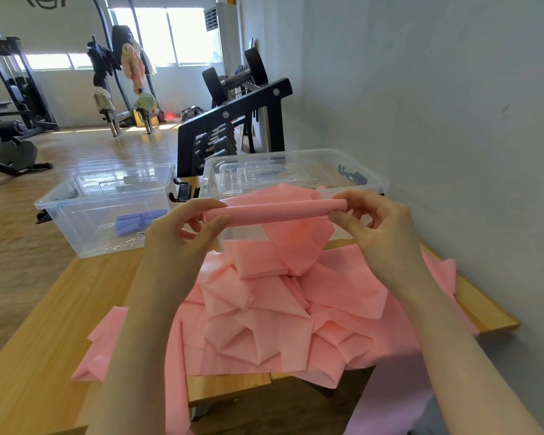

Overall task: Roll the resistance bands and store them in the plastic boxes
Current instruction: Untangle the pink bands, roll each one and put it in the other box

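A pink resistance band (277, 211) is partly rolled into a tube held level above the table. My left hand (186, 227) pinches its left end, and my right hand (377, 224) pinches its right end. The unrolled length (280, 312) hangs down into a crumpled pink heap on the wooden table (44, 324). A clear plastic box (101, 211) at the left holds purple rolled bands (139, 219). Behind the roll stands a second clear box (296, 174), with clear lids inside it.
A grey wall (453, 120) runs close along the table's right side. A black dumbbell rack (233, 127) stands behind the boxes. Gym machines (13, 120) sit on the wooden floor at the left. A purple band or mat (387, 409) shows below the table's front edge.
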